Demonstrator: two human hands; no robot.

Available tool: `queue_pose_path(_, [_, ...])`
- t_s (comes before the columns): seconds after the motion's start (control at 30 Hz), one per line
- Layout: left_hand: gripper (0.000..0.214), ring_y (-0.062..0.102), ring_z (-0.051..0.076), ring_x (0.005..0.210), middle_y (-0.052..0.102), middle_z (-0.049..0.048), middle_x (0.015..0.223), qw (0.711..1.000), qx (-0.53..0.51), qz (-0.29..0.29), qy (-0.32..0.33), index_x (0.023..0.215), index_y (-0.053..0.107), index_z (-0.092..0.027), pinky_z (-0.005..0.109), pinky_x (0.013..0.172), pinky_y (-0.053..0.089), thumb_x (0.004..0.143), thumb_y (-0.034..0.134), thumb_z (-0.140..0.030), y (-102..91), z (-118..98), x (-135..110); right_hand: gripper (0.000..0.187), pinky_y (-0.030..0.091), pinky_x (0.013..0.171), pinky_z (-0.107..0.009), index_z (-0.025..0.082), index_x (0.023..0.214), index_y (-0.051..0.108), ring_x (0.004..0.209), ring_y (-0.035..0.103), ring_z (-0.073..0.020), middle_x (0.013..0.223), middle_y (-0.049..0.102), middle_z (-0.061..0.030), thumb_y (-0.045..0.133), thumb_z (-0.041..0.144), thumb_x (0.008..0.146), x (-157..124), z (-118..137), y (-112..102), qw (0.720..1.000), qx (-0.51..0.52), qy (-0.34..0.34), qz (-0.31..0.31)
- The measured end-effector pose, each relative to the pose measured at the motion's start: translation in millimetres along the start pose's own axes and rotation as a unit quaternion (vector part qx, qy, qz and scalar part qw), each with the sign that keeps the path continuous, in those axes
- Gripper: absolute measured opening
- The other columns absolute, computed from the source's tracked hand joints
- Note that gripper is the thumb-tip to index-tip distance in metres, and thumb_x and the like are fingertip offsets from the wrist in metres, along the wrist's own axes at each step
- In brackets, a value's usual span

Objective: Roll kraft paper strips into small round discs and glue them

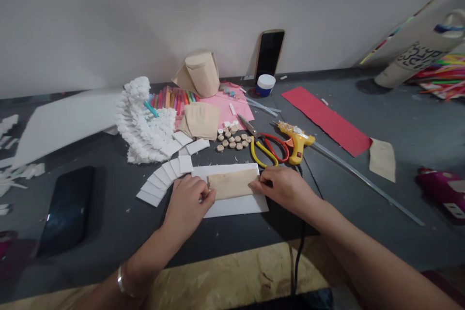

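Both hands rest on the dark grey tabletop, near the middle of its near edge. Between them lies a tan strip [232, 183], a flat, matte rectangle like soft paper or cloth. It sits on a smooth white sheet [236, 207] that is a little longer and wider than the strip.

The left hand [189, 201] has its fingers curled and pressed together, and their tips pinch the strip's left end. The right hand [285, 186] holds the right end, its fingers close together and bent down onto the strip's edge.

Just left of the sheet, small white rectangles [163, 179] fan out in an overlapping curve toward a fluffy, ruffled white shape [143, 123]. Toward the far edge from the strip are small round wooden discs [234, 140], scissors with red loops [278, 145] and a yellow glue gun [296, 140], whose black cord runs to the near edge. A long red felt-like strip [327, 118] lies slantwise toward the far right. A glossy black phone [67, 208] lies flat toward the left edge.
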State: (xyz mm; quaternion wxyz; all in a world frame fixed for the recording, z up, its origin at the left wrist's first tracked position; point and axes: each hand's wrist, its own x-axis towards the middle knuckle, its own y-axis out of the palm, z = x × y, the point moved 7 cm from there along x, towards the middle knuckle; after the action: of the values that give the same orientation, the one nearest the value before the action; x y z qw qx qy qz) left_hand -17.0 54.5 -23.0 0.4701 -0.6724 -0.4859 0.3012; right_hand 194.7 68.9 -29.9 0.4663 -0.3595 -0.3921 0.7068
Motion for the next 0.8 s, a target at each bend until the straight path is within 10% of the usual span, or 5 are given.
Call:
queue_pose_path(0.2, [0.014,0.056,0.019,0.08,0.059,0.0024,0.08,0.996,-0.028,-0.08,-0.004,0.076,0.052,-0.019,0.034,0.073,0.044,0.086,0.058,-0.027,-13.6,2.2,-6.1,0.035,0.03,0.055,-0.024,0.018,0.059,0.059,0.059,0.052,-0.0122,0.065,0.061,-0.0017,0.06,0.038,0.088,-0.8,2.7,-1.8,0.999,-0.005,-0.026,-0.019])
queue_pose_path(0.33, [0.012,0.06,0.023,0.105,0.066,0.0101,0.105,0.969,0.044,-0.177,0.165,0.098,0.061,-0.018,0.038,0.091,0.046,0.092,0.052,-0.024,-23.6,-40.8,-24.6,0.032,0.031,0.056,-0.024,0.018,0.063,0.062,0.061,0.054,-0.0126,0.068,0.062,-0.0021,0.059,0.036,0.089,-1.0,3.1,-1.3,0.999,-0.013,-0.043,-0.026])
queue_pose_path(0.47, [0.056,0.032,0.03,0.143,0.049,0.0155,0.145,0.941,0.117,-0.087,0.305,0.138,0.044,-0.011,0.044,0.113,0.032,0.095,0.045,-0.046,6.9,-78.3,-36.7,0.028,0.032,0.058,-0.024,0.017,0.068,0.065,0.065,0.056,-0.0133,0.071,0.064,-0.0026,0.059,0.034,0.089,-1.8,3.8,-1.1,0.999,-0.02,-0.045,-0.023])
queue_pose_path(0.8, [0.079,0.031,0.029,0.144,0.041,0.0199,0.15,0.961,0.139,-0.002,0.239,0.144,0.036,-0.005,0.044,0.116,0.029,0.093,0.031,-0.064,37.8,-59.9,-32.7,0.033,0.029,0.054,-0.024,0.017,0.063,0.062,0.058,0.052,-0.0114,0.066,0.06,-0.0007,0.059,0.037,0.088,-0.9,6.9,-3.5,0.999,-0.022,-0.037,-0.029])
